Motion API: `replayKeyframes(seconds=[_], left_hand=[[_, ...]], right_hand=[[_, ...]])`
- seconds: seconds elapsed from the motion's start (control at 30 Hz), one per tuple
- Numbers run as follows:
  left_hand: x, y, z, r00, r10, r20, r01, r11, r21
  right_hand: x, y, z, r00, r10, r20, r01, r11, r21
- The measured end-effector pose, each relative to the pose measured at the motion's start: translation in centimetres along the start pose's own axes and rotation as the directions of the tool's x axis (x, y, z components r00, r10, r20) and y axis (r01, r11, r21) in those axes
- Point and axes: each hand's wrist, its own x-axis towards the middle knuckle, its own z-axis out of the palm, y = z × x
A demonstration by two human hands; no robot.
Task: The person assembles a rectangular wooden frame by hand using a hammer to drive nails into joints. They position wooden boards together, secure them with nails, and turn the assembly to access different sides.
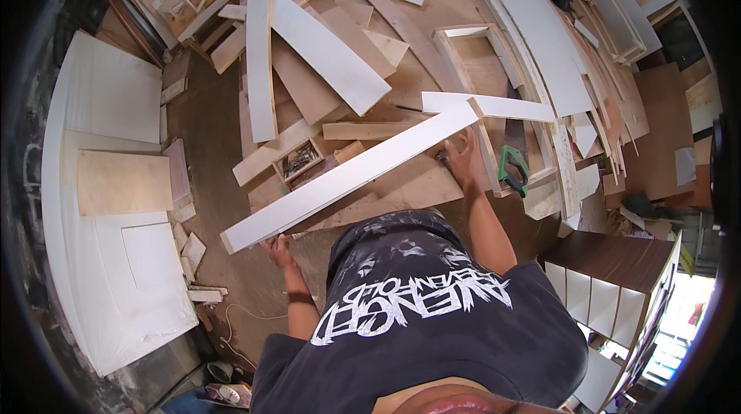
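A long white board (355, 173) with bare wood at its ends lies slanted before me, its left end nearer than its right. My left hand (277, 249) grips its near edge close to the left end, with part of the fingers hidden beneath. Toward the other end, my right hand (465, 159) is raised at the board's underside, fingers bent; a small dark thing beside them is too unclear to name. Beyond that end, another white strip (513, 107) lies across a wooden frame (480, 132). A green-handled handsaw (512, 171) rests on the frame, right of my right hand.
White and brown boards (332, 51) lie piled on the worktable. A small wooden box (299, 161) of loose hardware sits behind the long board. Long panels (532, 35) are stacked at right, a dark-topped cabinet (610, 259) stands at lower right, and a white-covered surface (108, 244) is at left.
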Motion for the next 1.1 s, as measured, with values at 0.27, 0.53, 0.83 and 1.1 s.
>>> replayKeyframes(seconds=[0.27,0.53,0.83,1.1], left_hand=[[3.2,-2.3,-0.8,0.858,0.511,0.048,-0.479,0.765,0.43],[-0.6,3.0,-2.5,0.888,0.45,-0.092,-0.371,0.821,0.435],[-6.8,15.0,-4.4,0.835,0.455,-0.308,-0.384,0.884,0.267],[-13.8,17.1,-10.6,0.958,0.283,0.042,-0.252,0.767,0.59]], right_hand=[[1.9,-2.3,1.5,0.991,0.117,-0.07,-0.107,0.985,0.138],[1.9,-9.6,-6.1,0.987,-0.139,-0.082,0.136,0.99,-0.047],[2.0,-9.2,-10.0,0.972,-0.214,0.094,0.177,0.937,0.301],[-1.4,-2.5,-14.3,0.78,-0.097,0.618,-0.193,0.902,0.385]])
